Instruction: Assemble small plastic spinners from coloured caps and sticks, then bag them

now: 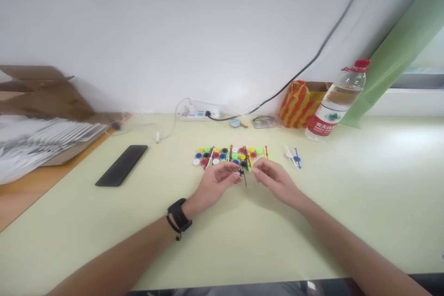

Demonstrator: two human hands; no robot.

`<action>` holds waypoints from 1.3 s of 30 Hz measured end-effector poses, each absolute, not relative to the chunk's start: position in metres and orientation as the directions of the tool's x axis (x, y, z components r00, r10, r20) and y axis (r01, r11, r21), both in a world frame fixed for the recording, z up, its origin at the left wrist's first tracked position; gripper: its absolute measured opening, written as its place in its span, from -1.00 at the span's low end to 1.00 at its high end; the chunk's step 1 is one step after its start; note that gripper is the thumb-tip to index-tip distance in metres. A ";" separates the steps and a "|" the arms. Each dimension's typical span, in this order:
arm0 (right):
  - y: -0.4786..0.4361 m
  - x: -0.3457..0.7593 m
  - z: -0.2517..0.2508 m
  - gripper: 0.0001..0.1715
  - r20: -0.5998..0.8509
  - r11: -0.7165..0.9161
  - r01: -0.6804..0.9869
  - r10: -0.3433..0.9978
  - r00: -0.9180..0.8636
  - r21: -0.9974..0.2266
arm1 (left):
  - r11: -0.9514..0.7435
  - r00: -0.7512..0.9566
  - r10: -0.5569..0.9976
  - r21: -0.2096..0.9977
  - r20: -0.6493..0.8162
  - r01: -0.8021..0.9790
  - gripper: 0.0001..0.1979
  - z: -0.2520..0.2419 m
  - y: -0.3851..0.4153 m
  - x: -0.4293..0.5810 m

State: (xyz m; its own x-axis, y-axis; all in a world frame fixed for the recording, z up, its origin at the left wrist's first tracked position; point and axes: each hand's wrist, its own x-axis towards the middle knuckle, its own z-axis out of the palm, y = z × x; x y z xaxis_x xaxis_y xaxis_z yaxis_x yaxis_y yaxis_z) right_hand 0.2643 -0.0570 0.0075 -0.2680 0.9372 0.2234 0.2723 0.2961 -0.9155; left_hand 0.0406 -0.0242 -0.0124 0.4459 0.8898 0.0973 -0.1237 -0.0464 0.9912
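My left hand, with a black watch on its wrist, pinches a small black piece with a thin black stick hanging from it. My right hand sits just to its right, fingers curled and pinched close to the same piece. Right behind both hands lies a cluster of small coloured round caps and thin coloured sticks on the pale green table. A white stick and a blue stick lie apart to the right of the cluster.
A black phone lies to the left. A water bottle and a striped orange-yellow bag stand at the back right. A white power strip with cables runs along the wall. Cardboard and white sheets fill the left side.
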 end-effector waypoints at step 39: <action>-0.061 0.262 0.003 -0.41 0.177 0.307 0.264 0.890 -0.421 -0.915 | -0.105 0.435 0.891 0.991 0.132 -0.085 -0.69 -0.012 -0.024 0.039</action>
State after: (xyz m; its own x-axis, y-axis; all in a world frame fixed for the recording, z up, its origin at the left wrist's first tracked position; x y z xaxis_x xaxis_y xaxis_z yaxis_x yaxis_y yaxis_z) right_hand 0.2615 -0.0609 0.0032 -0.4212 0.8896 0.1767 0.2639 0.3065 -0.9146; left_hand 0.0392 -0.0235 -0.0119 0.4353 0.8906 0.1315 -0.0846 -0.1050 0.9909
